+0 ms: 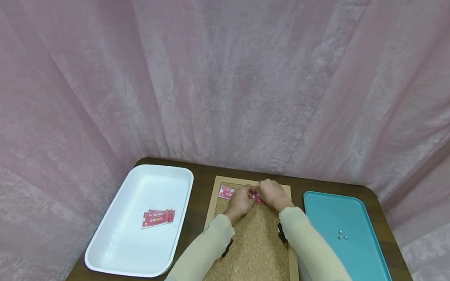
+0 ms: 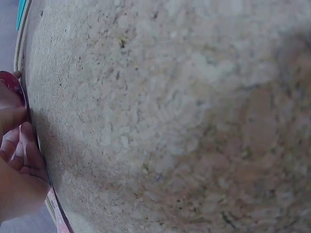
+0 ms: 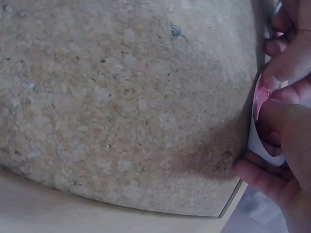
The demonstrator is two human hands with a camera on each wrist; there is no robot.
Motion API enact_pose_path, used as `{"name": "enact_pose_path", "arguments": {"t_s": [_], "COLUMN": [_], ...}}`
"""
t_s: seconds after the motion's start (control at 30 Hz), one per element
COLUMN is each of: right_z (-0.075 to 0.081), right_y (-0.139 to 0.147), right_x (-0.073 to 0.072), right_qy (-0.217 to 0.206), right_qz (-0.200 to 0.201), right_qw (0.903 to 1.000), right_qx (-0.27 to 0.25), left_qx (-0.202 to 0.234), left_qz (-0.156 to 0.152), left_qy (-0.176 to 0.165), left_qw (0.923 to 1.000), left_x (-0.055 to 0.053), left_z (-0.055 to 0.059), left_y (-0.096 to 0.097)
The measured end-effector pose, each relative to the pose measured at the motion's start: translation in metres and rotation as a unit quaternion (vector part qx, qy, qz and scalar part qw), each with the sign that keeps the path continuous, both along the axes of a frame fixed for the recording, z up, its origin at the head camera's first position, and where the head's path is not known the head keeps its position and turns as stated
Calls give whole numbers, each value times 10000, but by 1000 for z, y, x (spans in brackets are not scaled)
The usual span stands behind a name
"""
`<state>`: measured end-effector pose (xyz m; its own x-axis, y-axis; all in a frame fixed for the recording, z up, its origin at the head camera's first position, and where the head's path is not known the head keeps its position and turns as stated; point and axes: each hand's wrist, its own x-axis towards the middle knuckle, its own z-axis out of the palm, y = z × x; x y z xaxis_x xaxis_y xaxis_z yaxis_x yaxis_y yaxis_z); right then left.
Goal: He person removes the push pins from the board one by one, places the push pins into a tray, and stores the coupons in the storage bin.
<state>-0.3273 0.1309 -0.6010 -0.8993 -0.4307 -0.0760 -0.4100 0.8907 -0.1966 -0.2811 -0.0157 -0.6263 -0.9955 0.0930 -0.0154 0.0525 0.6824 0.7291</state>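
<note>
Near the top of a wood-framed cork board (image 1: pixel 254 248), both hands meet at a red paper coupon (image 1: pixel 258 199). My right hand (image 1: pixel 271 192) pinches this coupon, its thumb on the red face and fingers by the white back. In the right wrist view the coupon (image 3: pixel 263 99) curves up off the cork. My left hand (image 1: pixel 241 202) has its curled fingers at the coupon's left end, thumb pressed to it. To the left, another red coupon (image 1: pixel 226 191) lies on the cork in the top left corner, partly covered by the left hand.
A white tray (image 1: pixel 120 256) with several red coupons (image 1: pixel 158 217) stands left of the board. On the right is a teal tray (image 1: pixel 362 261) holding three small shiny pieces (image 1: pixel 340 238). A pink curtain (image 1: pixel 254 72) hangs behind the dark wooden table (image 1: pixel 203 169).
</note>
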Motion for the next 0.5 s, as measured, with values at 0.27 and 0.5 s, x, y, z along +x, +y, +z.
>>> {"name": "enact_pose_path", "arguments": {"t_s": [0.27,0.5], "right_z": [-4,-3], "right_y": [-2,2], "right_x": [2,1], "right_qy": [248,26], "right_qz": [79,10], "right_qw": [9994,9999], "right_qx": [212,-171], "left_qx": [8,31], "left_qz": [23,58], "left_qy": [-95,-23], "left_qw": [10000,10000], "left_x": [2,3], "left_z": [1,2], "left_y": [0,1]}}
